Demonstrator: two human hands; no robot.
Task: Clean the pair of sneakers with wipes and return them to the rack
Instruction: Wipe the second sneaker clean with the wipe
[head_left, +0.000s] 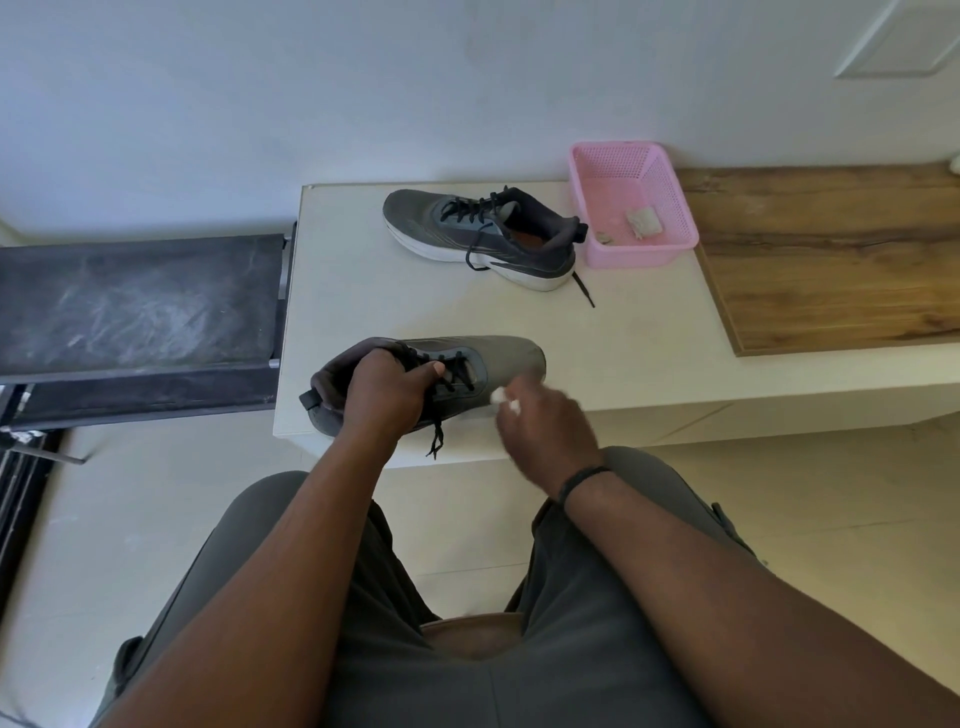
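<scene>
The near sneaker (498, 358) lies at the front edge of the white table (649, 353), toe to the right, heel partly past the table's corner. The left hand (387, 397) grips it at the collar: its fingers (382, 358) curl over the tongue and upper laces, and the thumb lies across the lacing, so the opening of the shoe is hidden beneath the hand. A loose lace end hangs down just below the left fingers.

The right hand (540, 421) is blurred by motion, just to the right of the left thumb and against the shoe's near side. Its fingers are bent round a white wipe (503, 399), of which only a small crumpled bit shows at the fingertips; how much of it touches the shoe cannot be made out, and the sole on that side is hidden behind the hand. A dark band (582, 480) circles the right wrist.

Well beyond both sets of fingers, the second sneaker (483, 236) stands upright on the table, toe to the left, its heel just beside a pink basket (631, 254) holding greyish crumpled pieces, too small to tell apart. To the right of the basket lies a wooden surface (831, 260), cut off by the frame. Far left of the left fingers is a dark, scuffed bench (135, 301), also cut off.
</scene>
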